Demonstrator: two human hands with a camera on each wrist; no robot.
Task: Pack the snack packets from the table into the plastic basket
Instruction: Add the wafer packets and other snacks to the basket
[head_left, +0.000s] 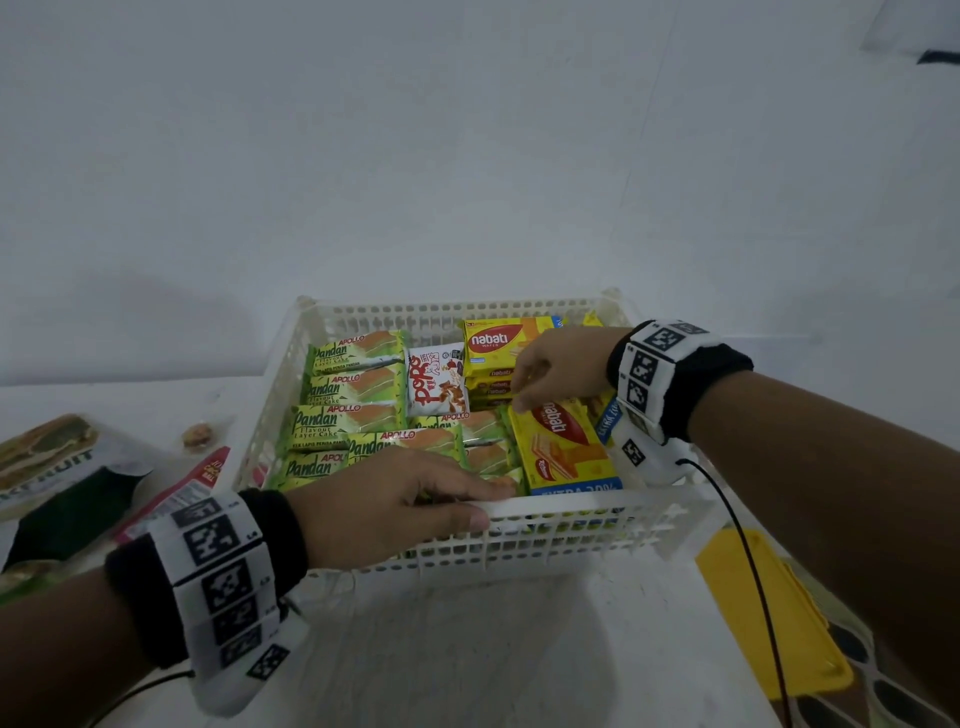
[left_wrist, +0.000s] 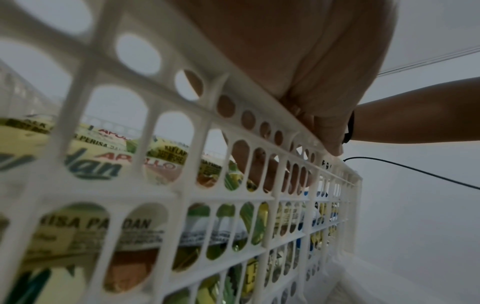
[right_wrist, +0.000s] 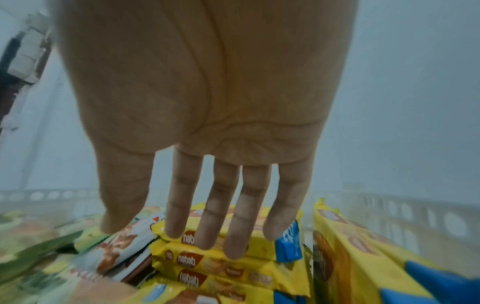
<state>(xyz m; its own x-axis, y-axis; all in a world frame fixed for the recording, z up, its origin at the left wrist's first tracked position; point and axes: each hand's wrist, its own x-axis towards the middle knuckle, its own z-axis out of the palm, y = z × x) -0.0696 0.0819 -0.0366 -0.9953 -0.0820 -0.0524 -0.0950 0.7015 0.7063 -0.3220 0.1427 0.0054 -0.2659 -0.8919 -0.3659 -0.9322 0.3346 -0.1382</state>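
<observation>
The head view looks forward and down from above the basket (head_left: 571, 506), taking in both forearms and the wall behind. The left wrist view sits very close outside the basket's (left_wrist: 182, 131) near wall, looking along it through the holes. The right wrist view looks along the open palm down into the basket (right_wrist: 415, 207), at yellow wafer packets (right_wrist: 233, 261) the head view (head_left: 493, 358) also shows.

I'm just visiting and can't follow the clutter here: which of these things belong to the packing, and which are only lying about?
Part of the job:
- white plastic basket
- green Pandan cake packets
- yellow Nabati wafer packets
- white Pops packet
- red packet on the table
- left hand gripping the basket rim
- right hand, fingers straight

Lying about:
- yellow board
- black cable
</observation>
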